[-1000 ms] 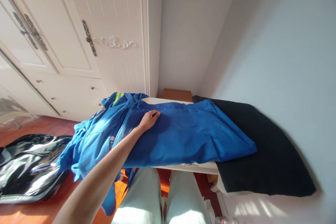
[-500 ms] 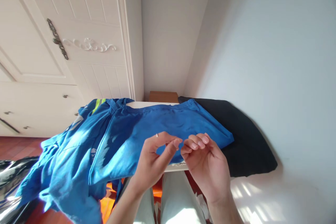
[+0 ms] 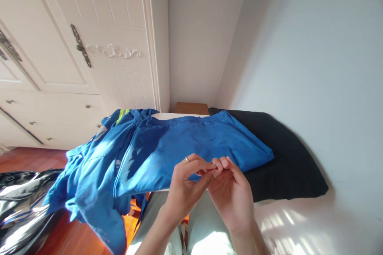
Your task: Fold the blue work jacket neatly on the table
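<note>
A glossy black-and-silver bundle (image 3: pixel 28 199) is lying on the reddish wooden floor (image 3: pixel 32 157). A blue fabric garment with yellow-green stripes (image 3: pixel 191 135) is covering most of the white surface (image 3: pixel 179 116), its left part hanging down. Before it, the left hand (image 3: pixel 185 185) is pinching towards the right hand's (image 3: pixel 231 197) curled fingertips, touching them; whether either is gripping anything cannot be told. Rightmost, black fabric (image 3: pixel 289 167) is lying beneath the garment's end.
</note>
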Motion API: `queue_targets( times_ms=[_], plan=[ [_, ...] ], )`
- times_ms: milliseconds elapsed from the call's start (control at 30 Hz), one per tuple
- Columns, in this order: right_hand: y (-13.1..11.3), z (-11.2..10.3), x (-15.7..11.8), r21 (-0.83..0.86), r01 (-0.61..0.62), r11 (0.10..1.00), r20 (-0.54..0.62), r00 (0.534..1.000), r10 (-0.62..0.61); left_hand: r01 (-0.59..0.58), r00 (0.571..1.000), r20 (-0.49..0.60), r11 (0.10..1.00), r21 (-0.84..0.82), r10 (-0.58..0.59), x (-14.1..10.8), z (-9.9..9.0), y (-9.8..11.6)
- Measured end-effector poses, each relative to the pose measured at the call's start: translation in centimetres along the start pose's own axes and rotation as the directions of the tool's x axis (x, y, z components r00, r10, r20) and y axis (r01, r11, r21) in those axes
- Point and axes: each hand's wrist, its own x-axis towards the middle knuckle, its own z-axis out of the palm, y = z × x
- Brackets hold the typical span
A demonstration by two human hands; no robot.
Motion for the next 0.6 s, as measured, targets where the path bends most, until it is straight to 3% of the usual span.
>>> queue_targets(
  times_ms=[200, 400, 600],
  plan=[
    [0.5, -0.8, -0.2, -0.062, 0.050, 0.997, -0.060, 0.997, -0.054, 0.139, 0.990, -0.005, 0.986, -0.092, -0.140, -0.4, -0.1, -0.1],
    [1.1, -1.4, -0.4, -0.099, 0.018, 0.995, -0.090, 0.996, -0.027, 0.167, 0.984, -0.045, 0.979, -0.117, -0.173, -1.3, 0.0, -0.8],
    [1.5, -1.9, -0.4, -0.156, -0.023, 0.987, -0.054, 0.998, 0.014, 0.182, 0.976, -0.122, 0.983, -0.019, -0.183, -2.1, -0.7, -1.5]
  ],
)
